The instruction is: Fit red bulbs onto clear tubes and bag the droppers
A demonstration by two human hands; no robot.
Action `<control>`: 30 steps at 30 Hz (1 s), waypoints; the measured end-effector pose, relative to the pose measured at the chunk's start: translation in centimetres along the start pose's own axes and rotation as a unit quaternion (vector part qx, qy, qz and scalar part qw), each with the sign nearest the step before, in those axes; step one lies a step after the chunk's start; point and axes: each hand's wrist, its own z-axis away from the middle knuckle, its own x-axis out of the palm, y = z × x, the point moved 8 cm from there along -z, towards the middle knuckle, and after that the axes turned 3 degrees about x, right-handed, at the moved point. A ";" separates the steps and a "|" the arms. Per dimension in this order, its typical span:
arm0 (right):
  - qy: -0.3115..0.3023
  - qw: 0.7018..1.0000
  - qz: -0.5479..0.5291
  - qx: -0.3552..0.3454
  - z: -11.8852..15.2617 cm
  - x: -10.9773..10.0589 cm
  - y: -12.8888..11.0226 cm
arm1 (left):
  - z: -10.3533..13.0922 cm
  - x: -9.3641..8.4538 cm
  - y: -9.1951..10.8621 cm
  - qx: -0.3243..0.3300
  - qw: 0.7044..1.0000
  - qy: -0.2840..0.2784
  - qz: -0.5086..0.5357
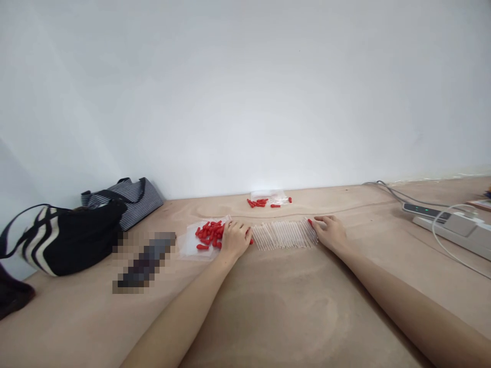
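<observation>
A row of thin white sticks [282, 235], which look like cotton swabs, lies side by side on the wooden table. My left hand [237, 238] is at the row's left end, fingers curled, with red showing at the fingertips. Partly behind that hand, a pile of small red club-shaped pieces [209, 234] rests on a clear plastic bag [187, 248]. At the right end of the row, my right hand [331, 233] pinches a red piece [310, 223] between thumb and finger, over the last sticks.
Near the wall, more red pieces [261, 203] lie by a second clear bag [272, 195]. On the left are a black bag [86, 240], a striped bag [143, 207] and a pixelated dark object [148, 260]. A white power strip [460, 232] with cables sits at right.
</observation>
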 end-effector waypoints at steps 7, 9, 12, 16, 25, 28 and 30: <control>0.014 1.000 -0.024 -0.012 0.5 -0.9 -0.2 | 0.9 -3.4 -0.2 -0.041 0.983 0.128 0.125; 0.012 1.000 -0.013 -0.006 0.9 -1.3 -0.5 | 2.1 -4.0 0.3 -0.042 0.964 0.141 0.221; -0.015 0.999 0.019 0.034 1.6 -1.6 -0.5 | 4.0 -3.6 2.0 -0.007 0.952 0.056 0.301; -0.065 0.992 0.066 0.082 2.3 -1.4 -0.2 | 6.1 -2.3 3.7 0.038 0.945 -0.084 0.314; -0.123 0.981 0.080 0.123 1.9 -0.1 0.6 | 6.2 -1.2 4.0 0.028 0.950 -0.147 0.274; -0.138 0.979 0.082 0.127 1.7 0.3 0.3 | 6.0 -1.1 3.8 0.012 0.952 -0.139 0.273; -0.142 0.979 0.084 0.123 1.7 0.5 0.0 | 5.9 -1.2 3.8 0.005 0.952 -0.129 0.278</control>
